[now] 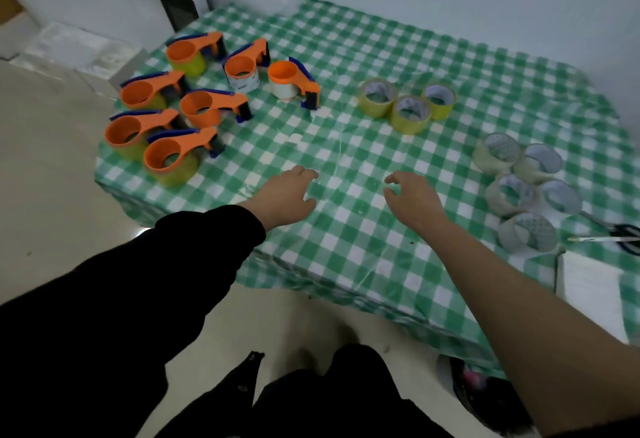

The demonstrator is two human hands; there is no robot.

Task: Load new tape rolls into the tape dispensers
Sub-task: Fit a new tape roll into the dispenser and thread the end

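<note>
Orange dispensers (162,157) crowd the left of the desk (346,240), most already carrying tape. The middle dispenser (211,108) looks bare to me, though I cannot be sure. Three yellow rolls (410,113) sit touching past centre, and pale rolls (512,191) bunch at the right. My left hand (289,195) and right hand (412,198) hover empty, fingers loosely curled, between the groups. I'd fetch a yellow roll with the right, steady the bare dispenser with the left, and seat the core squarely on the hub.
</note>
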